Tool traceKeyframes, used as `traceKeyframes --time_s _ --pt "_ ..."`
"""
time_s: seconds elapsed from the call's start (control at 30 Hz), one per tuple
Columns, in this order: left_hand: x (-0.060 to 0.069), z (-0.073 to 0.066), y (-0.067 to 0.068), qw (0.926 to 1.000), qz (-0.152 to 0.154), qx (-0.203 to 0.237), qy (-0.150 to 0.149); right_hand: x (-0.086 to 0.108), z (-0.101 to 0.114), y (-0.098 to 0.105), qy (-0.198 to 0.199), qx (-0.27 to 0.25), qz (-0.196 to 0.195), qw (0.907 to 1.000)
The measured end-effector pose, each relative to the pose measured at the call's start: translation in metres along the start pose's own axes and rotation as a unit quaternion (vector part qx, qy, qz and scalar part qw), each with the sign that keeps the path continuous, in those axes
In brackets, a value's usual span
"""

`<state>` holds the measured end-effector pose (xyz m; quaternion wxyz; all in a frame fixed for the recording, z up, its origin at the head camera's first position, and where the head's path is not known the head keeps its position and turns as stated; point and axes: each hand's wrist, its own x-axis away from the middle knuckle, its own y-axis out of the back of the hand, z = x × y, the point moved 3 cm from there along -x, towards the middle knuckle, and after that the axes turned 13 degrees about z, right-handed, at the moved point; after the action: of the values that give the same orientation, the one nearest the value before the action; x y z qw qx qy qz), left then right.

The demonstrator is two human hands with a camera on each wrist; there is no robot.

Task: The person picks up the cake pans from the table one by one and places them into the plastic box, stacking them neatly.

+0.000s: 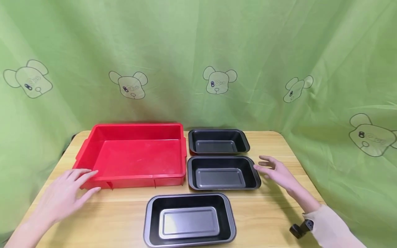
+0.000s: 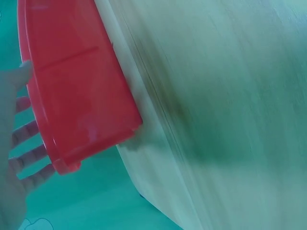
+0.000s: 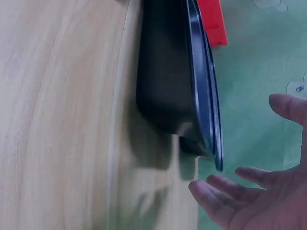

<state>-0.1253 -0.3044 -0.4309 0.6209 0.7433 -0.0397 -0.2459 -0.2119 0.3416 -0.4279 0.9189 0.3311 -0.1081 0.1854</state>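
An empty red plastic tray [image 1: 139, 158] stands at the back left of the table. My left hand [image 1: 66, 193] is at its front left corner, fingers extended over the rim; the left wrist view shows the fingertips by the tray's edge, and whether they touch is hard to tell. Just beyond the right end of a dark loaf pan [image 1: 221, 177] hovers my right hand [image 1: 278, 173], its fingers relaxed and holding nothing. In the right wrist view a gap separates these fingers from the pan's rim. Behind that pan sits a second loaf pan [image 1: 216, 146], and nearer to me a third one [image 1: 189, 222].
The wooden table [image 1: 260, 213] carries all of these things. A green curtain [image 1: 173, 62] with printed bear heads hangs along the back and both sides, close behind the tray and the rear pan. A black strap device [image 1: 301, 230] is on my right wrist.
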Motion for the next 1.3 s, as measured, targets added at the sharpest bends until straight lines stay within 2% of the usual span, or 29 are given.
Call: traceKeyframes --time_s 0.1,0.3,0.53,0.83,1.3 --pt "0.001 0.001 0.000 1.0000 -0.005 -0.005 0.000 -0.006 -0.006 0.001 -0.009 -0.026 0.016 0.9995" --pt "0.001 0.004 0.000 0.9994 -0.023 -0.019 -0.018 -0.015 -0.016 0.000 -0.031 -0.090 0.035 0.9948" --pt "-0.001 0.006 0.000 0.9991 -0.028 -0.028 -0.018 -0.023 -0.020 -0.004 -0.034 -0.190 0.070 0.9787" --pt "-0.006 0.005 0.000 0.9973 -0.050 -0.045 -0.031 -0.032 -0.031 -0.008 -0.039 -0.205 0.078 0.9749" --pt "-0.008 0.004 0.000 0.9963 -0.058 -0.052 -0.036 -0.041 -0.037 -0.012 -0.049 -0.215 0.078 0.9722"
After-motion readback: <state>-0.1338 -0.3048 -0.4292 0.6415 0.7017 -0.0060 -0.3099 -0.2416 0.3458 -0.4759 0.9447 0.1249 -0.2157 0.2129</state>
